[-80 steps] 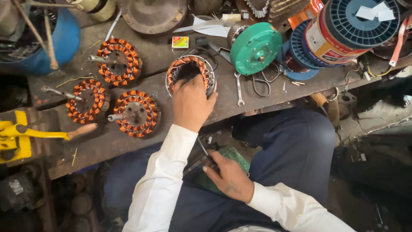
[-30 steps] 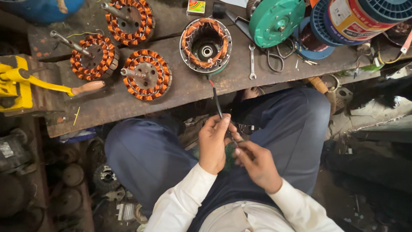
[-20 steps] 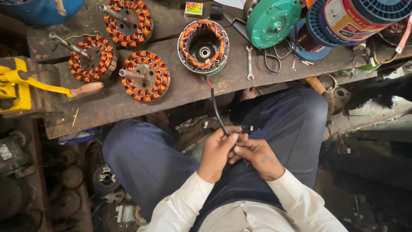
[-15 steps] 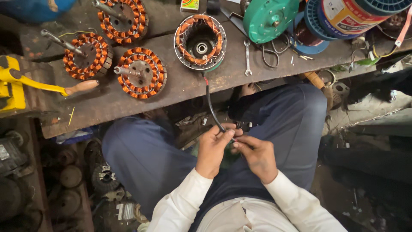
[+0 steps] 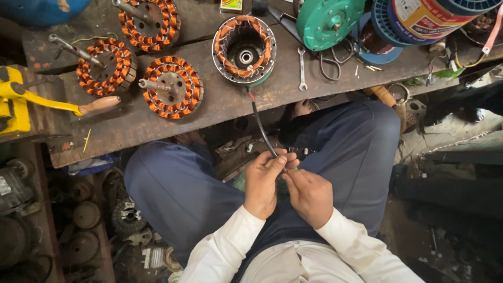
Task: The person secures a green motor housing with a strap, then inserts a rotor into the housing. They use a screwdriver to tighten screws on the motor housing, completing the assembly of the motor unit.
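My left hand [image 5: 262,181] and my right hand [image 5: 309,195] meet over my lap, both pinching the free end of a black cable [image 5: 260,127]. That cable runs up to a round motor stator [image 5: 244,49] with copper windings, which sits on the wooden workbench [image 5: 220,102] in front of me. My fingers are closed on the cable's tip, where thin wire ends show. I sit cross-legged in blue trousers below the bench edge.
Three more wound stators [image 5: 170,87] lie to the left on the bench, beside a yellow tool with a wooden handle [image 5: 63,105]. A spanner [image 5: 302,68], scissors [image 5: 330,63], a green disc [image 5: 329,21] and wire spools [image 5: 424,21] lie at right. Motor parts [image 5: 126,216] litter the floor.
My left hand left the stator on the bench and came down to my lap. Both hands now hold the cable end together, and the view has shifted down slightly.
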